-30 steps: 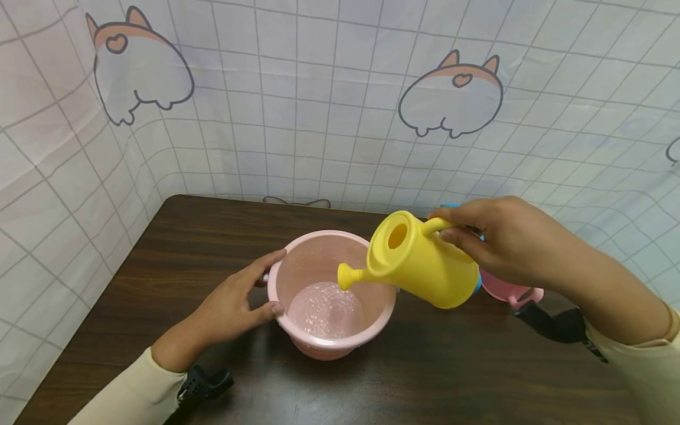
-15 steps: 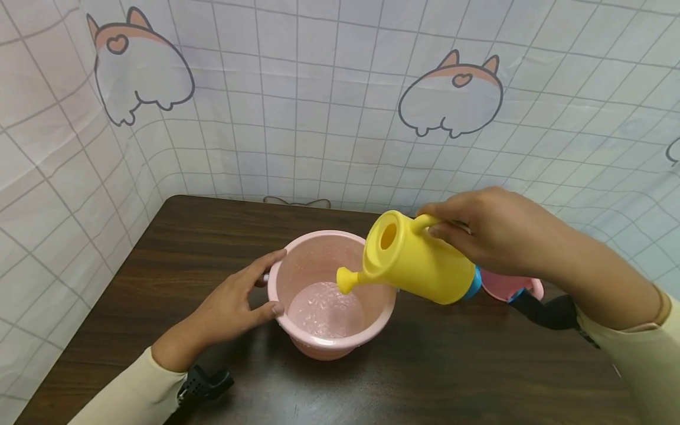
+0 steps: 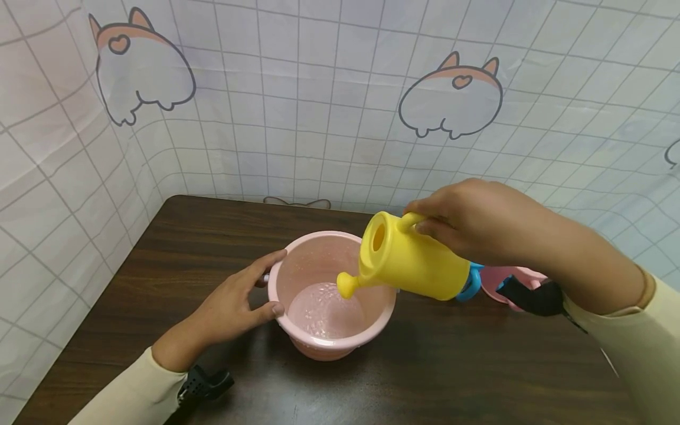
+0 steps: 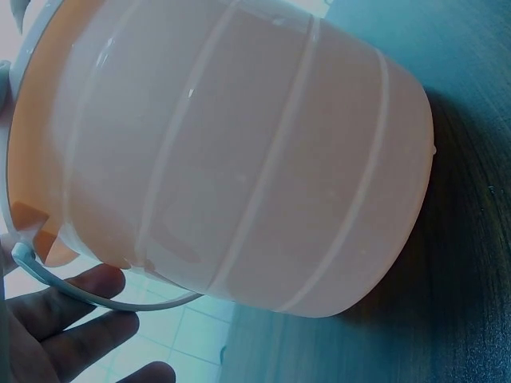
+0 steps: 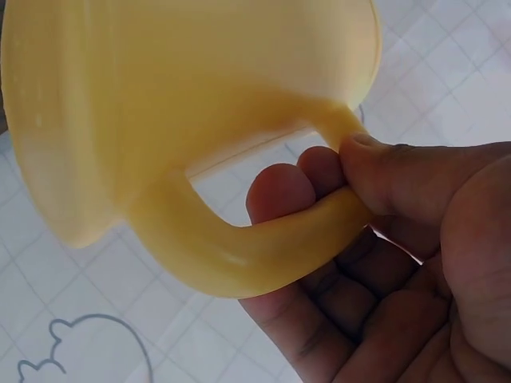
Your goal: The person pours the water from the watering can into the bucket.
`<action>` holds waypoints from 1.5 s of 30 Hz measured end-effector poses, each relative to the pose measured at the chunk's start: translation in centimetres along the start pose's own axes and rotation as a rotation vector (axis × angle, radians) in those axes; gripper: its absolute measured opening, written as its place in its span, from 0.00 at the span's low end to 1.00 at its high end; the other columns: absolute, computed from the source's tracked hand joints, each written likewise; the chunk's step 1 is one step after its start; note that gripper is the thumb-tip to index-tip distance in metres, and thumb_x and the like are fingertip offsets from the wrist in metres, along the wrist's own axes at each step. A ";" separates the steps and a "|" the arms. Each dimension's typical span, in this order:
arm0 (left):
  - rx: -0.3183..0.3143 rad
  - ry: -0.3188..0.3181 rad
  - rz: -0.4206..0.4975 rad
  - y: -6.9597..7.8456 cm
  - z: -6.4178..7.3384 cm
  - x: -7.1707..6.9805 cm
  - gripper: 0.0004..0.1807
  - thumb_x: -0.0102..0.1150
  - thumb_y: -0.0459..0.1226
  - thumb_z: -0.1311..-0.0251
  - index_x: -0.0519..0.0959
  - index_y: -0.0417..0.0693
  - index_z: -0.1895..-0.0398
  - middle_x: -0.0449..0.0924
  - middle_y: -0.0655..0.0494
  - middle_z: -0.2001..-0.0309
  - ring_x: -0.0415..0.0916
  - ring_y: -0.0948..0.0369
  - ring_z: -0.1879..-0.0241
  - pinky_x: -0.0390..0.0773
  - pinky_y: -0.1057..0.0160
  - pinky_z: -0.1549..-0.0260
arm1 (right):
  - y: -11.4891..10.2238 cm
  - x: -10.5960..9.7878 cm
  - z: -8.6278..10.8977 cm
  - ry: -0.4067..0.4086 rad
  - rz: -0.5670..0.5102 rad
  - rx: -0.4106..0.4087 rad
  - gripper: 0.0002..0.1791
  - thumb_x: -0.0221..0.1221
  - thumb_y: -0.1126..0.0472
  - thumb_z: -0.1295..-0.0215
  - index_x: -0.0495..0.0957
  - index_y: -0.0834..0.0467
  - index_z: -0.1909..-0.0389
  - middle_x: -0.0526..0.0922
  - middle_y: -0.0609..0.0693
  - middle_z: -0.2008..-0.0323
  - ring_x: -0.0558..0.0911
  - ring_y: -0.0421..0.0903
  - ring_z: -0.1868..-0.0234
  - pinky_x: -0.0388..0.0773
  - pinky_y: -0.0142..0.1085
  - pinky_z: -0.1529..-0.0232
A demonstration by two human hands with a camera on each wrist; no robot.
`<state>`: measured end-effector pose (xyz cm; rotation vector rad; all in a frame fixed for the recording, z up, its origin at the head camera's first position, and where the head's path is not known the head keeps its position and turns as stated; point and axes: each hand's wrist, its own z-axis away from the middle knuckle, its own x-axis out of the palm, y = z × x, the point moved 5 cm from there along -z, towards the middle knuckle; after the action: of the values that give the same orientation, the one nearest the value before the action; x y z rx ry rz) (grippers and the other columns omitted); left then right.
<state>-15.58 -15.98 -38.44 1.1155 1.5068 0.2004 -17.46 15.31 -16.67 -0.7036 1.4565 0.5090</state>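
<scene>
A pink bucket (image 3: 328, 343) with shallow rippling water (image 3: 324, 310) inside stands on the table. My left hand (image 3: 228, 310) holds its left rim, thumb on the near side and fingers spread farther round. In the left wrist view some fingertips lie by the thin bail handle (image 4: 120, 305), against the bucket's ribbed wall (image 4: 239, 144). My right hand (image 3: 480, 221) grips a yellow watering can (image 3: 417, 262) by its looped handle (image 5: 239, 259). The can tips leftward, its rose (image 3: 347, 285) over the bucket's opening.
Behind the can and right forearm, a blue looped piece (image 3: 470, 282) and a pink vessel (image 3: 494, 282) are partly hidden. A dark wooden table (image 3: 212, 236) backs onto a white grid-patterned curtain (image 3: 319, 118). Black wrist cameras (image 3: 209, 383) sit under both wrists.
My right hand has moved left and slightly up, tilting the watering can further. More of the blue piece now shows behind it. The left hand and bucket stay put.
</scene>
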 end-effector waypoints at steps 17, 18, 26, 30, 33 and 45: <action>0.024 0.003 0.006 0.1 0.0 0.1 0.45 0.64 0.58 0.35 0.55 0.64 0.19 0.66 0.50 0.26 0.81 0.48 0.46 0.78 0.38 0.51 | -2.0 -0.3 -1.9 -0.126 0.088 0.022 0.12 0.60 0.57 0.26 0.86 0.41 0.48 0.82 0.40 0.67 0.78 0.44 0.67 0.79 0.45 0.65; 0.024 0.004 0.007 0.1 0.0 0.1 0.45 0.64 0.58 0.35 0.55 0.64 0.19 0.66 0.50 0.26 0.81 0.48 0.46 0.78 0.38 0.51 | -2.1 -0.4 -1.9 -0.127 0.093 0.018 0.12 0.60 0.58 0.26 0.86 0.42 0.48 0.82 0.40 0.67 0.78 0.44 0.67 0.79 0.45 0.65; 0.013 0.004 0.013 0.0 0.1 0.1 0.45 0.64 0.58 0.36 0.55 0.65 0.19 0.66 0.51 0.26 0.81 0.48 0.46 0.78 0.36 0.51 | -2.5 -0.5 -3.0 -0.195 0.080 -0.004 0.11 0.59 0.60 0.26 0.87 0.44 0.52 0.81 0.41 0.70 0.77 0.43 0.70 0.77 0.40 0.69; 0.007 0.001 0.003 0.0 0.1 0.2 0.45 0.64 0.58 0.36 0.55 0.65 0.19 0.66 0.51 0.26 0.81 0.48 0.46 0.78 0.37 0.51 | -2.2 -0.6 -3.4 -0.222 0.020 0.013 0.13 0.60 0.59 0.26 0.87 0.46 0.46 0.85 0.41 0.63 0.80 0.44 0.66 0.81 0.41 0.61; 0.005 0.000 -0.007 0.1 0.1 0.2 0.45 0.64 0.58 0.36 0.55 0.65 0.19 0.66 0.51 0.26 0.81 0.48 0.46 0.78 0.38 0.51 | -2.0 -0.6 -3.5 -0.229 -0.015 0.009 0.13 0.61 0.59 0.26 0.87 0.46 0.45 0.86 0.41 0.61 0.81 0.44 0.65 0.81 0.41 0.59; 0.002 0.006 -0.015 0.1 0.1 0.2 0.45 0.64 0.57 0.36 0.55 0.65 0.19 0.67 0.51 0.27 0.81 0.48 0.46 0.79 0.38 0.51 | -1.9 -0.6 -3.5 -0.232 -0.047 -0.004 0.14 0.62 0.59 0.27 0.87 0.47 0.44 0.85 0.41 0.64 0.79 0.44 0.66 0.80 0.39 0.62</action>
<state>-15.42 -15.78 -38.50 1.1057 1.5207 0.1919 -18.68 11.58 -15.71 -0.6576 1.2200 0.5391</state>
